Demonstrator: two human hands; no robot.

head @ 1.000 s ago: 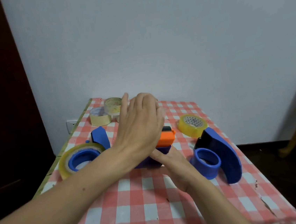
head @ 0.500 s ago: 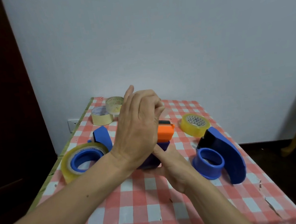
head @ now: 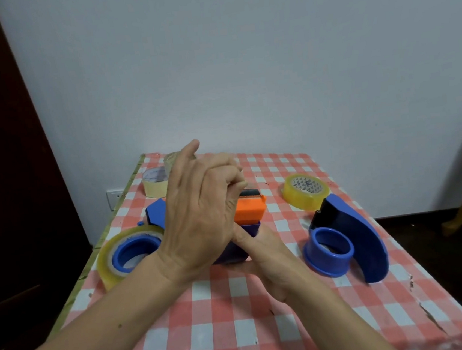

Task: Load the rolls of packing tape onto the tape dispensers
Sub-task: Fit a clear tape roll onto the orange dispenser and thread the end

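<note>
Table (head: 240, 333): you are working over a red-and-white checked cloth
Empty dispenser (head: 358, 242): lying at the right, bare blue hub waiting for a roll
Loaded dispenser (head: 131, 253): sitting at the left, already wearing a clear roll
Middle dispenser (head: 250, 215): standing at the centre (orange head up), its hub hidden from view
Left hand (head: 200, 215): fingers are curling at the orange head; what they are pinching, I cannot tell
Right hand (head: 263, 254): gripping that dispenser's blue body
Yellow roll (head: 305, 192): lying loose beyond the empty dispenser; core print too fine to read
Cream rolls (head: 155, 188): waiting at back left
</note>
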